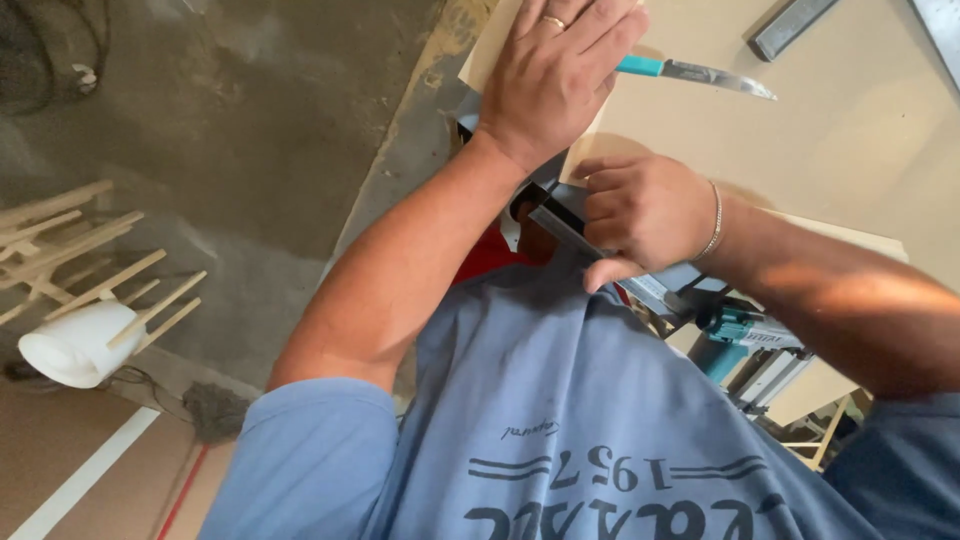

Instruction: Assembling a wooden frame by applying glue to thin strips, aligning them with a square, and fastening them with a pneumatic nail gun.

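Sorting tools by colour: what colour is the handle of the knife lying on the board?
Teal, on the knife; head view.

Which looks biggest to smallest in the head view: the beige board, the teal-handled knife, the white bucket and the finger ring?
1. Beige board, by far the largest.
2. White bucket, though it lies down on the floor, farther off, so its look is unsure.
3. Teal-handled knife, long but thin.
4. Ring on the left hand, smallest.
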